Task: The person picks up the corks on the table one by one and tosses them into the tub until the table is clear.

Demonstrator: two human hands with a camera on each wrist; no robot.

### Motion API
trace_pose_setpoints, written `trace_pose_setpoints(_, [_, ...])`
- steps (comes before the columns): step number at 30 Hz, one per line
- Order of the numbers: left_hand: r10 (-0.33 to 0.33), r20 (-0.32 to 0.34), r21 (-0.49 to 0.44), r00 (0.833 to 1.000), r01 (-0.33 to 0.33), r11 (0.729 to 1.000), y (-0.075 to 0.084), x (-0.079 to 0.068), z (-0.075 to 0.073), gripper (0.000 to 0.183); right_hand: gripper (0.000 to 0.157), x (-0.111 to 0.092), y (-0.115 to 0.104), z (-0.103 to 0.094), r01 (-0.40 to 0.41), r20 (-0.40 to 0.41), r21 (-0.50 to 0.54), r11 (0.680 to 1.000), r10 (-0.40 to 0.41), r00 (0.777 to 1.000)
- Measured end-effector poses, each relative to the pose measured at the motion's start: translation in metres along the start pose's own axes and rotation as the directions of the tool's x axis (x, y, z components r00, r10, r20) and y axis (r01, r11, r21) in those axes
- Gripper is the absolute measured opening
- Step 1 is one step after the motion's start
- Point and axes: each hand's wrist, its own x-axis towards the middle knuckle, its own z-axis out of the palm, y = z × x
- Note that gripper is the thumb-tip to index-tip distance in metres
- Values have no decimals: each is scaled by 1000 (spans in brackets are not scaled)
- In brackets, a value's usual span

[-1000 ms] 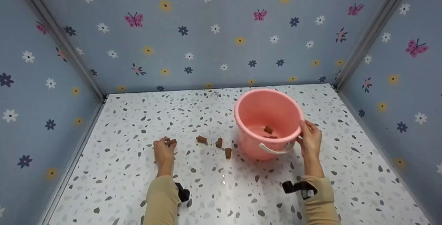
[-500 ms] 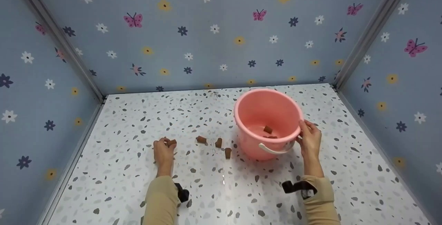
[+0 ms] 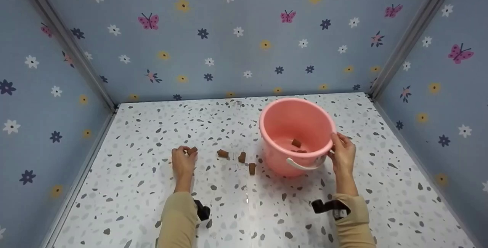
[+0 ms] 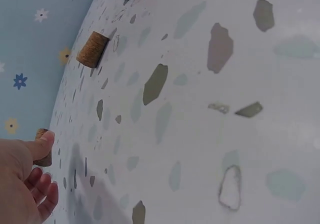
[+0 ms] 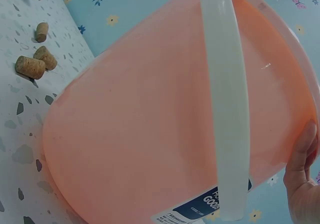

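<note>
My left hand (image 3: 183, 163) pinches a brown cork (image 3: 192, 150) between thumb and fingers, low over the speckled tabletop at left. In the left wrist view the thumb lies across that cork (image 4: 45, 159), hiding part of it. To its right lie three loose corks, one nearest the hand (image 3: 223, 153), a middle one (image 3: 242, 157) and one closest to the bucket (image 3: 252, 168). With thumb and fingers my right hand (image 3: 343, 152) grips the rim of a pink bucket (image 3: 280, 160), which leans toward me. Inside it, a cork (image 3: 296, 143) and part of another show at the bottom.
The bucket's white handle (image 5: 230, 99) hangs down its near side, over a dark label (image 5: 200, 207). Blue flowered walls (image 3: 236, 50) enclose the speckled tabletop (image 3: 152, 126) at the back and both sides. Black camera straps sit on both wrists.
My left hand has moved slightly forward and right, carrying its cork, which now tilts more. The right hand and the bucket stay where they were.
</note>
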Motion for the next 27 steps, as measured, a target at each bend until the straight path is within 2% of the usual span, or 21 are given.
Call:
trace_pose_setpoints(9, [26, -38, -33, 999, -28, 999, 18, 2, -2, 21, 61, -2, -2, 3, -5, -18, -17, 1000, 5, 1000])
trace_pose_setpoints(14, [83, -67, -73, 994, -88, 993, 33, 3, -3, 22, 62, -2, -4, 3, -15, -19, -39, 999, 14, 1000])
trace_pose_setpoints(21, [154, -70, -122, 986, -161, 979, 57, -2, -6, 22, 62, -1, -3, 2, -20, -16, -29, 999, 20, 1000])
trace_pose_setpoints(27, [238, -90, -151, 967, -249, 956, 77, -5, -6, 22, 62, -2, -5, 3, -24, -5, -33, 999, 24, 1000])
